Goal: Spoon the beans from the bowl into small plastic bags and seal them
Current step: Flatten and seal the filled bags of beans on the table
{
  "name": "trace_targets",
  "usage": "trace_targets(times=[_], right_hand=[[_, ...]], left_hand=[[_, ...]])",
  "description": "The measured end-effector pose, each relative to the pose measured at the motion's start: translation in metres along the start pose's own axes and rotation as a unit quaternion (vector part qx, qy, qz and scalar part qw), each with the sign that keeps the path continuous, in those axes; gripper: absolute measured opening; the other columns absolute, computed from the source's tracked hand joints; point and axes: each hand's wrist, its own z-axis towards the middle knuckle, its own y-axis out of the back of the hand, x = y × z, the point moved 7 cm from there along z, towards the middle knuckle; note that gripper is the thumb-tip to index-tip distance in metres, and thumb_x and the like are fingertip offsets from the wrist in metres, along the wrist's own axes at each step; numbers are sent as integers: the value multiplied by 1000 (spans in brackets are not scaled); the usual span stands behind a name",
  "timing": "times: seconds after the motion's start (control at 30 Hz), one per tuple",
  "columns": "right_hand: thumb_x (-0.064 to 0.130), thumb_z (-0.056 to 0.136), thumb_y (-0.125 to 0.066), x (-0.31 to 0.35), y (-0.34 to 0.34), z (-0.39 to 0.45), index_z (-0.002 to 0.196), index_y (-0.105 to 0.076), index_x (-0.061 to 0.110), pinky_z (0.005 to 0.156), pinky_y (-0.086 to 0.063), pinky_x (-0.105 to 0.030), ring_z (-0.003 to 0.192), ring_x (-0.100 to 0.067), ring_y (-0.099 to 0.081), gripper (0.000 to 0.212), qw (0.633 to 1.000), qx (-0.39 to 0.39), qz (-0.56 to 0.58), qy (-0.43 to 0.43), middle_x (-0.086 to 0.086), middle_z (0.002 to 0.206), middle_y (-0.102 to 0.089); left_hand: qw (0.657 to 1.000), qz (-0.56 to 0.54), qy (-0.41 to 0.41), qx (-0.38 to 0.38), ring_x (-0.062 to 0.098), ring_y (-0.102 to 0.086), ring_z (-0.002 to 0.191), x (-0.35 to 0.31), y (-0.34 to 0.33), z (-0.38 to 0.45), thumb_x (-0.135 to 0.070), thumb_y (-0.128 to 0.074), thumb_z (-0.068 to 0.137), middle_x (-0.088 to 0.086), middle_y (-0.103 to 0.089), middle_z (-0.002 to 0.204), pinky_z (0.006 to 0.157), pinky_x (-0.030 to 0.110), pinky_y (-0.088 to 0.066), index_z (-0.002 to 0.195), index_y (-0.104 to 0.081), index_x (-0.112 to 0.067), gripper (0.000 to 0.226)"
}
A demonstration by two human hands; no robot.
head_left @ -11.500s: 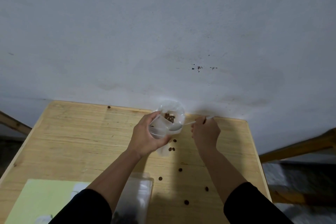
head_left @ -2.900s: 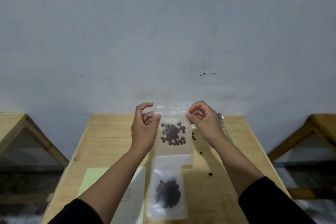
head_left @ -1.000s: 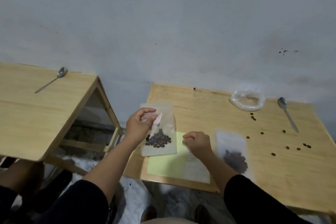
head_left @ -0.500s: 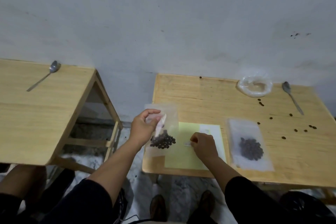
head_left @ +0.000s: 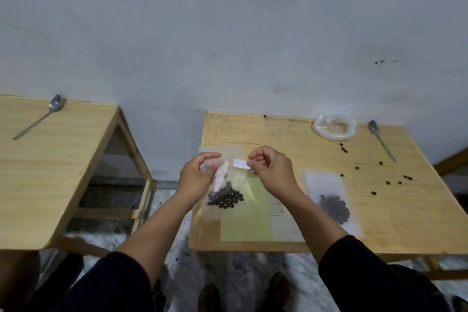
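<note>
A small clear plastic bag (head_left: 225,200) with dark beans in its bottom hangs above the near left corner of the right wooden table (head_left: 278,139). My left hand (head_left: 196,180) pinches its upper left part. My right hand (head_left: 272,172) pinches a small white label (head_left: 241,164) and holds it against the top of the bag. A second bag of beans (head_left: 333,206) lies flat on the table to the right. The clear bowl (head_left: 334,127) stands at the back right, with a spoon (head_left: 379,139) lying beside it.
Loose beans (head_left: 387,181) are scattered on the table's right side. A green and white sheet (head_left: 249,223) lies under my hands. A second wooden table (head_left: 50,159) with another spoon (head_left: 41,115) stands to the left, a gap of floor between. A grey wall rises behind.
My right hand has risen from the sheet with a white label and brought it to the top of the bag. My left hand still holds the bag.
</note>
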Motion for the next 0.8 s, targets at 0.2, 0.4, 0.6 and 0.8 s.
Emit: trace_targets(times=[0.2,0.4,0.6,0.8], right_hand=[[8,82,-66,27,-7,4,83,-66,14,61,-39,-4,61,0,-51,5,996,-4,-61,60,11,66,-56],[7,84,-63,42,-4,3,86,-66,9,61,-37,-4,64,-6,-52,4,988,-9,-113,104,7,71,-59],[9,83,-64,45,-1,0,84,-66,10,61,-38,-11,66,-10,-54,3,987,-32,-109,116,4,74,-60],[21,77,-74,33,4,-11,80,-70,25,89,-35,-15,103,-4,-47,7,990,-104,-33,88,8,112,-46]], left_hand=[[998,-9,-49,28,24,-60,101,-32,-10,-2,-20,-54,94,-11,-65,93,76,18,-42,98,-66,-36,20],[997,-42,-61,28,11,-60,93,-48,-9,-7,-25,-53,95,-11,-67,93,82,19,-43,94,-67,-34,16],[997,-51,-51,20,3,-56,107,-53,-8,-8,-23,-71,82,-17,-66,101,88,19,-41,92,-67,-30,13],[997,-65,-46,-3,7,-55,110,-57,0,-5,-21,-69,84,-17,-65,103,93,26,-43,95,-67,-30,15]])
